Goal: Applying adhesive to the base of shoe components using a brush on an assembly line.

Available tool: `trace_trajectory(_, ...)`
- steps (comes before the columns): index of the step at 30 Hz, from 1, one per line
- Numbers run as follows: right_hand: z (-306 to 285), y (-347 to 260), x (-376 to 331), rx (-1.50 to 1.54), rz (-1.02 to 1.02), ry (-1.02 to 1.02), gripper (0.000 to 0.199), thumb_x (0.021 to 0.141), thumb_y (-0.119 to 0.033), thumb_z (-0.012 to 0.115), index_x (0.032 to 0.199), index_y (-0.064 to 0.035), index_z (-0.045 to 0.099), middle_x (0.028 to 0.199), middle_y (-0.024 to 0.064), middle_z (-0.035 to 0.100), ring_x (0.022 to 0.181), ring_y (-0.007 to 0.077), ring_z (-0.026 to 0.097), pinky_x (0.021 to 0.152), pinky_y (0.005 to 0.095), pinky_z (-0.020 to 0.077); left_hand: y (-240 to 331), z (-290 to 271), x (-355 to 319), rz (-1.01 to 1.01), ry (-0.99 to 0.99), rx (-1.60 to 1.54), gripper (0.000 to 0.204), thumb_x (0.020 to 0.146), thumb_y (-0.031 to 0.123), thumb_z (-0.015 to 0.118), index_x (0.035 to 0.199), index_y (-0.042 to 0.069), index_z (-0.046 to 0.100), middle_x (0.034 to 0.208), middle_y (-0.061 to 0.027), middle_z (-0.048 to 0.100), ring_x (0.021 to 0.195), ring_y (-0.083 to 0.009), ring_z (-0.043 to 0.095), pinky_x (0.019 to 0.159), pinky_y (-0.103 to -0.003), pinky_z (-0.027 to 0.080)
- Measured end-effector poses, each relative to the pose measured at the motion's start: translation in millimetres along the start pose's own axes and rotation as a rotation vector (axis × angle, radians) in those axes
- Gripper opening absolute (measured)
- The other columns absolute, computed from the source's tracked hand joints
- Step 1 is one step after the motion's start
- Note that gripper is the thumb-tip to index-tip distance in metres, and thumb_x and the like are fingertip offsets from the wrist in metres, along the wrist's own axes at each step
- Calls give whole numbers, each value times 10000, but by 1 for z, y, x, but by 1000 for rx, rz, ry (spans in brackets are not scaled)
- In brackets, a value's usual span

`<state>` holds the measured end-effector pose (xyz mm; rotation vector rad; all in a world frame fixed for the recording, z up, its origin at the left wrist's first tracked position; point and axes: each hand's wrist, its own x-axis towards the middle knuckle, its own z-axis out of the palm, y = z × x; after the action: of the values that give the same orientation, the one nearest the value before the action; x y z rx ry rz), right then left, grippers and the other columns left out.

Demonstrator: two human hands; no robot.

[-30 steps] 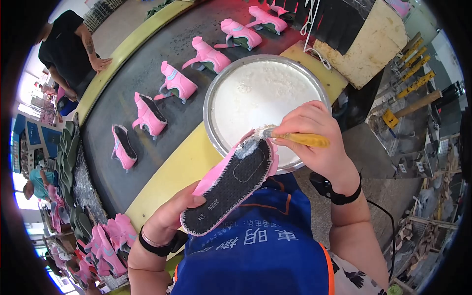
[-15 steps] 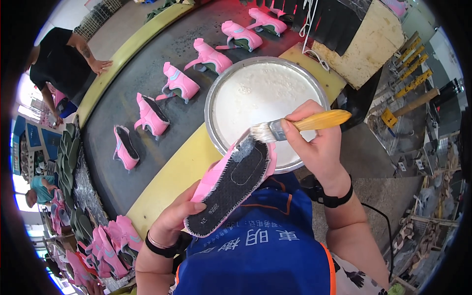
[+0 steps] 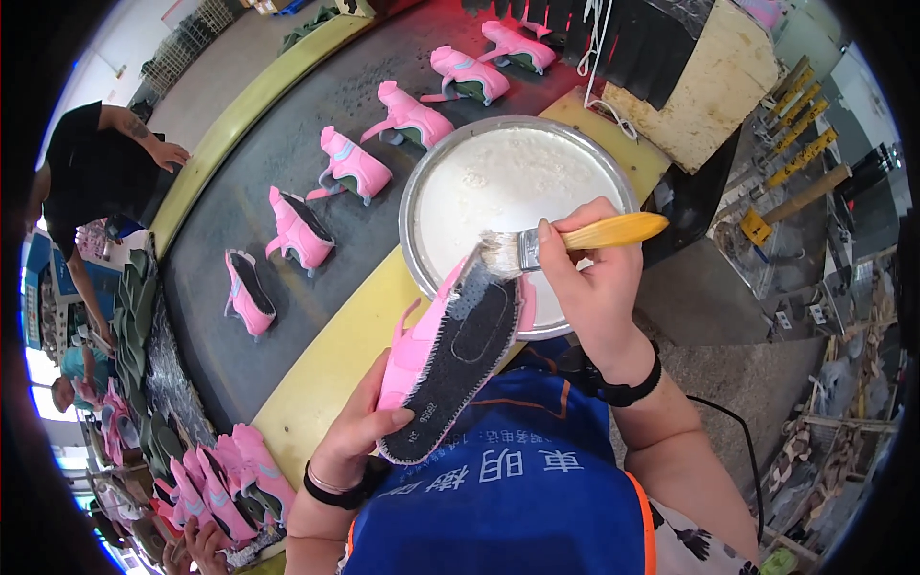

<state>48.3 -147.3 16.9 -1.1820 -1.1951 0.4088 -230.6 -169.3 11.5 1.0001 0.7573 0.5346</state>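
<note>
- My left hand (image 3: 369, 417) grasps the near end of a pink shoe upper (image 3: 450, 359), thumb pressed on its dark stitched underside, fingers curled beneath.
- My right hand (image 3: 599, 287) grips a paintbrush (image 3: 529, 251) near its metal collar, its yellow handle pointing off to my right.
- The upper is tilted, underside facing me, above my blue apron (image 3: 479, 517); its far end overlaps the near rim of the basin.
- The bristles lie against that far end, where a greyish wet smear shows; the rest of the underside looks dark and uncoated.
- I judge this to be the coating step, just begun at the far end. The next move calls for light strokes down the underside toward my thumb, out to the stitched edge, with a steady left hold and little spilling onto the pink sides.
- Just beyond sits the round metal basin (image 3: 406, 225), holding white liquid (image 3: 522, 177).
- Past it, more pink uppers (image 3: 355, 165) stand spaced in a row on the dark work surface (image 3: 206, 316), edged in yellow.
- To my lower left, a cluster of pink uppers (image 3: 230, 479) is bunched together, another person's hands (image 3: 203, 546) beside it.
- Farther left, a co-worker in black (image 3: 86, 182) leans near the yellow edge.
</note>
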Motion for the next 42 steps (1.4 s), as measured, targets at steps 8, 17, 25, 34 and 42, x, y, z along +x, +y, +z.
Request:
trace_trajectory(8, 0, -7, -5, -238, 24, -26, 171, 933, -61, 720, 835, -39, 582, 632, 13, 595, 558, 53, 568, 512, 249, 426, -11, -3, 1, 30, 114, -17, 981, 753, 347, 720, 1546, -49, 299, 1452, -168, 512, 1331, -232, 529, 1122, -354, 395)
trace_trajectory(17, 12, -10, -26, -59, 2, -86, 162, 930, -53, 726, 842, -29, 592, 621, 5, 576, 549, 47, 542, 508, 239, 396, -17, -10, 7, 92, 157, -94, 947, 791, 307, 722, 1559, -29, 280, 1470, -153, 510, 1321, -224, 553, 1108, -353, 435)
trace_trajectory(25, 18, -19, -10, -68, -61, -69, 162, 927, -60, 740, 856, -28, 598, 650, 16, 607, 574, 56, 574, 514, 238, 420, -19, -15, 9, 127, 132, -40, 955, 789, 297, 728, 1560, -31, 270, 1473, -155, 508, 1316, -221, 558, 1105, -358, 440)
trace_trajectory(34, 38, -19, -37, -80, -11, -110, 183, 927, -62, 750, 836, -15, 598, 670, 39, 609, 571, 75, 558, 531, 253, 429, -18, -18, 2, 120, 159, -87, 1005, 791, 327, 739, 1578, -26, 223, 1445, -164, 529, 1266, -215, 596, 1056, -352, 493)
trace_trajectory(42, 36, -38, -48, -17, 23, -238, 193, 914, -67, 742, 817, -21, 582, 637, 40, 595, 550, 83, 553, 521, 264, 423, -22, -24, 2, 135, 161, -76, 967, 790, 331, 746, 1549, -27, 265, 1441, -169, 531, 1248, -228, 612, 1035, -357, 513)
